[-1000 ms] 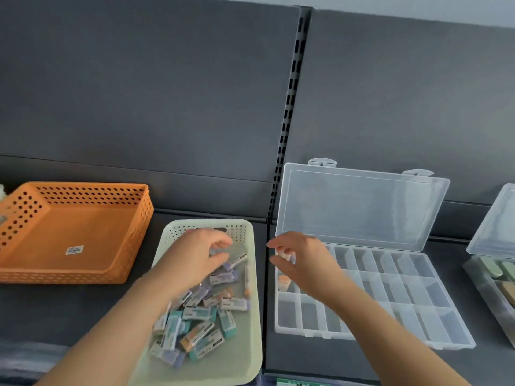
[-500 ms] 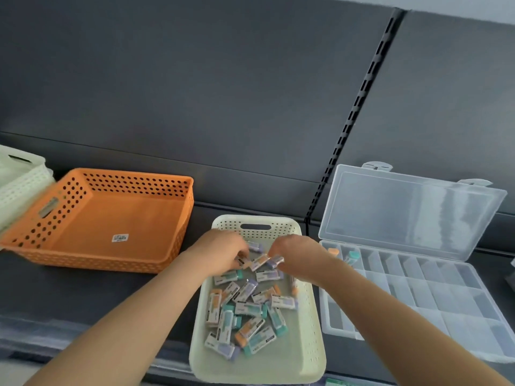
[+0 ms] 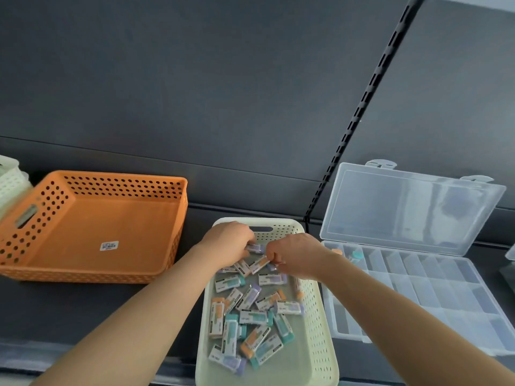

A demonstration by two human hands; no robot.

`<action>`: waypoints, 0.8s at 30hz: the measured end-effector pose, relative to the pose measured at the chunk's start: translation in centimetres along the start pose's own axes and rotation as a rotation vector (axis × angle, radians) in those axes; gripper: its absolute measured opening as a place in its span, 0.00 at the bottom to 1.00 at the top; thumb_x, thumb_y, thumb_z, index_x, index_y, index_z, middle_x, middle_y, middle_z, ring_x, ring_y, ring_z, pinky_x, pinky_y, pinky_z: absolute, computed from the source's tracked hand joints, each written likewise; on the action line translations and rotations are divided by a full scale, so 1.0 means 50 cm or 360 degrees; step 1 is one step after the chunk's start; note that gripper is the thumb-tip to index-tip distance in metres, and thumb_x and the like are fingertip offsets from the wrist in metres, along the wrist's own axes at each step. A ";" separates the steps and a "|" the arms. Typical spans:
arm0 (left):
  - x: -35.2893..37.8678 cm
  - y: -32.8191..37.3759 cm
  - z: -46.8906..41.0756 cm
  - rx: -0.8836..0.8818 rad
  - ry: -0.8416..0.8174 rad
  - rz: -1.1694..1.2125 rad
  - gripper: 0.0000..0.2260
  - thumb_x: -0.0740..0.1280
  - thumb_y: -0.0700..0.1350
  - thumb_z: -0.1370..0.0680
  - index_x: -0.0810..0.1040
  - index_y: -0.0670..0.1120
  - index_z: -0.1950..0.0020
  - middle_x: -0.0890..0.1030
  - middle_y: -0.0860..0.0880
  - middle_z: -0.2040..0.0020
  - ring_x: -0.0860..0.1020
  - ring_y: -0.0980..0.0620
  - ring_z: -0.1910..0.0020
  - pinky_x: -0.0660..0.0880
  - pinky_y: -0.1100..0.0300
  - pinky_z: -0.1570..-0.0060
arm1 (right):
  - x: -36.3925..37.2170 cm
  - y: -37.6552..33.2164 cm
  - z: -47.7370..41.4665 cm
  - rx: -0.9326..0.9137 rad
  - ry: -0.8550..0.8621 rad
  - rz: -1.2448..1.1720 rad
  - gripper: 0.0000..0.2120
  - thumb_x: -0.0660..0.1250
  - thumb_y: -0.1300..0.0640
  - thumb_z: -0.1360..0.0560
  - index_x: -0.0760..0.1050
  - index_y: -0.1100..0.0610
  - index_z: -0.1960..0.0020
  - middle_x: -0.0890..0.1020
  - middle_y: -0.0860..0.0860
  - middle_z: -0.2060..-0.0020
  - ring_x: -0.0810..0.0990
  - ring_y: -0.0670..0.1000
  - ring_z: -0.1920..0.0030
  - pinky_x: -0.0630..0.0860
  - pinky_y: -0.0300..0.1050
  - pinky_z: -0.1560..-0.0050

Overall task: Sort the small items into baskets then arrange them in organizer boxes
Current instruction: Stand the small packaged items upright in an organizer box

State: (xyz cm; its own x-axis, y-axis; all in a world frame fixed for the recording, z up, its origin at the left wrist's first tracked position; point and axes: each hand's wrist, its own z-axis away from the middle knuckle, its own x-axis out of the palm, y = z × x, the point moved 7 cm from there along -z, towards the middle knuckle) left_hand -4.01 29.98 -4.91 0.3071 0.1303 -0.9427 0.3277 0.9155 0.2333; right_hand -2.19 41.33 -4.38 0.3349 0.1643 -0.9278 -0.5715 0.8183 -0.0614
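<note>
A cream perforated basket on the dark shelf holds several small sleeved erasers in orange, teal and purple. Both my hands are inside its far end. My left hand has its fingers curled over a purple eraser. My right hand is curled over the pile with an eraser at its fingertips. To the right lies a clear organizer box with its lid up; an orange piece and a teal piece sit in its far-left compartments.
An orange perforated basket stands to the left, holding only a barcode sticker. Another cream basket shows at the far left edge. A dark wall panel with a slotted rail rises behind the shelf.
My right hand moved from the organizer box back into the cream basket. My left hand stayed in the pile. The view swung left, bringing the orange basket nearer the middle.
</note>
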 end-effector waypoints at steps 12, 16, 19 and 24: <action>0.021 0.014 -0.031 -0.0020 -0.0091 0.0124 0.07 0.71 0.52 0.26 0.77 0.53 0.53 0.79 0.53 0.54 0.78 0.50 0.55 0.76 0.56 0.56 | -0.018 0.023 0.038 -0.0005 0.0109 -0.0484 0.09 0.65 0.58 0.25 0.78 0.48 0.47 0.83 0.42 0.54 0.80 0.44 0.52 0.78 0.45 0.46; 0.005 0.014 -0.020 -0.0015 -0.0021 0.0470 0.10 0.72 0.53 0.26 0.77 0.55 0.47 0.79 0.57 0.53 0.77 0.57 0.55 0.74 0.62 0.58 | -0.046 0.056 0.101 0.0015 0.0377 -0.1175 0.09 0.68 0.62 0.25 0.80 0.53 0.47 0.84 0.46 0.53 0.82 0.42 0.53 0.79 0.38 0.47; -0.046 0.051 0.008 0.0066 0.0125 0.0781 0.11 0.71 0.50 0.25 0.78 0.58 0.43 0.79 0.58 0.50 0.78 0.57 0.52 0.75 0.60 0.52 | -0.062 0.093 0.172 0.0080 0.0604 -0.1528 0.11 0.68 0.64 0.25 0.80 0.53 0.45 0.85 0.48 0.54 0.83 0.44 0.53 0.78 0.35 0.47; -0.097 0.183 0.034 0.0218 0.0272 0.1188 0.08 0.70 0.47 0.24 0.75 0.61 0.50 0.80 0.58 0.57 0.78 0.60 0.60 0.74 0.63 0.57 | -0.050 0.213 0.306 0.0361 0.0972 -0.1788 0.14 0.69 0.65 0.26 0.80 0.47 0.48 0.86 0.44 0.56 0.84 0.46 0.55 0.80 0.38 0.50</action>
State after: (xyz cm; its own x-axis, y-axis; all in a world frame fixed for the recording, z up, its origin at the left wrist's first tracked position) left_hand -0.97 37.07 2.20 0.3514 0.7608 -0.5456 0.1992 0.5086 0.8376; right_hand 2.35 58.03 2.92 0.1173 -0.8951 -0.4301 -0.0436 0.4281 -0.9027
